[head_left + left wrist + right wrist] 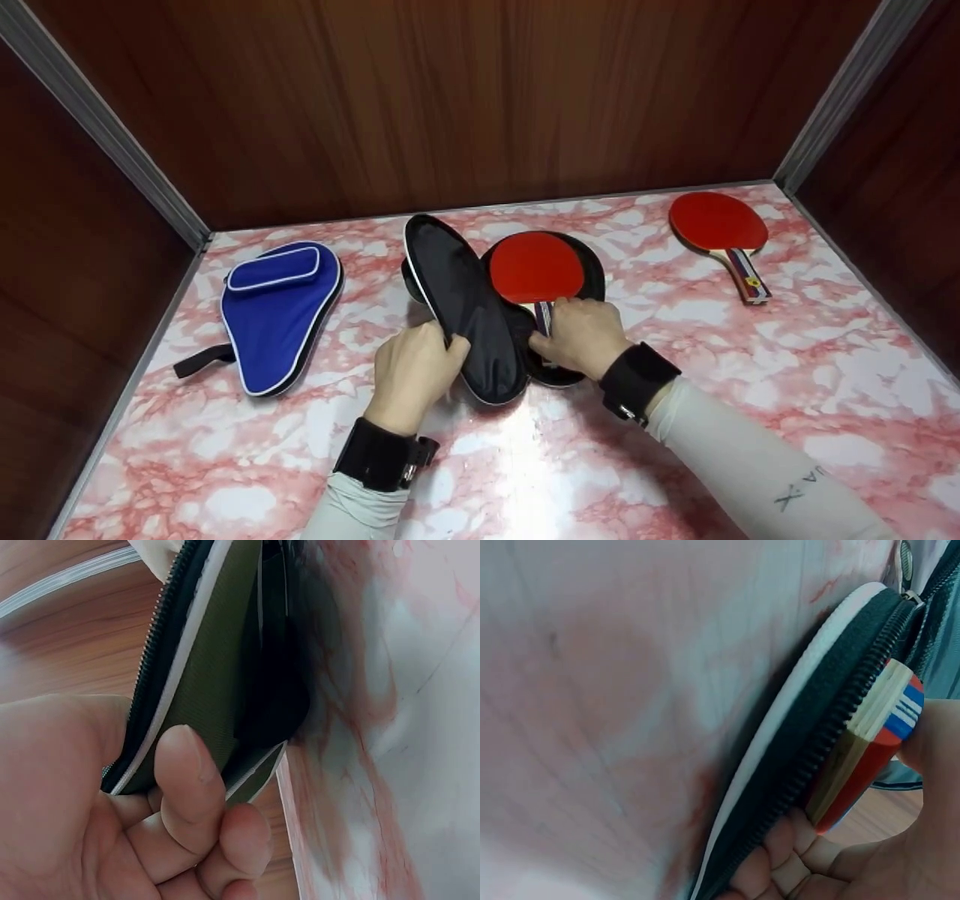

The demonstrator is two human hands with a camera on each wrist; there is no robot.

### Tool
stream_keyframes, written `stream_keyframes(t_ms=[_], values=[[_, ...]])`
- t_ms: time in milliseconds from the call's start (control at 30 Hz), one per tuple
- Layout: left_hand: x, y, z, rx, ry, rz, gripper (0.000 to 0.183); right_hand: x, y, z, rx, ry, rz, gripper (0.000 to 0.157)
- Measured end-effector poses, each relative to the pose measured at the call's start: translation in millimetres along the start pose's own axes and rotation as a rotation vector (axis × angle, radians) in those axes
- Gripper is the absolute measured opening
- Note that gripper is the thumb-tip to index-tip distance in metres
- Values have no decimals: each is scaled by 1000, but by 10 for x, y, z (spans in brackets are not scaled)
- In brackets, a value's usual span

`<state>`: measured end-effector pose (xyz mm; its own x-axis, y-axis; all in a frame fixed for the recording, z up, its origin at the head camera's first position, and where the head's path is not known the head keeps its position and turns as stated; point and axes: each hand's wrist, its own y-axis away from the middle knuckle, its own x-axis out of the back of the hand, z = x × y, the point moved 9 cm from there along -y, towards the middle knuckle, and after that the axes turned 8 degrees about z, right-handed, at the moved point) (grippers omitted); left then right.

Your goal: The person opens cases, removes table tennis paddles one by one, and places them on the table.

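A zippered table tennis paddle case (pixel 465 300) with black lining and white piping lies unfolded mid-table, its left flap raised at a tilt. My left hand (pixel 416 367) pinches that flap's edge between thumb and fingers. In the left wrist view the flap's outer cloth (pixel 214 652) looks olive green, with a zipper along its rim. Inside the case's right half sits a red paddle (pixel 536 266), face up. My right hand (pixel 585 337) grips its handle (pixel 881 716), thumb on one side and curled fingers on the other, beside the zipper rim (pixel 795 735).
At the left lies a blue paddle case (pixel 281 322) with white piping and a black strap (pixel 202 361). Another red paddle (pixel 718 221) rests at the back right. Brown wood-grain panels (pixel 480 105) border the red-and-white marbled table (pixel 247 465) at the back and sides.
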<state>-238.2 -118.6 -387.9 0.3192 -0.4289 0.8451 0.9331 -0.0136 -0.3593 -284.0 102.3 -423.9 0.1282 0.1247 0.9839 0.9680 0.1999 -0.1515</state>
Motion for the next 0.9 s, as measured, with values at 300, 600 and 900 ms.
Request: stream_keyframes(t_ms=[300, 600, 900], values=[[5, 8, 7, -4, 6, 4, 39, 49, 31, 57, -14, 2, 97, 40], [0, 3, 20, -5, -3, -13, 38, 102, 90, 60, 19, 2, 184, 32], [-2, 12, 28, -6, 5, -20, 39, 156, 114, 69, 52, -42, 211, 28]])
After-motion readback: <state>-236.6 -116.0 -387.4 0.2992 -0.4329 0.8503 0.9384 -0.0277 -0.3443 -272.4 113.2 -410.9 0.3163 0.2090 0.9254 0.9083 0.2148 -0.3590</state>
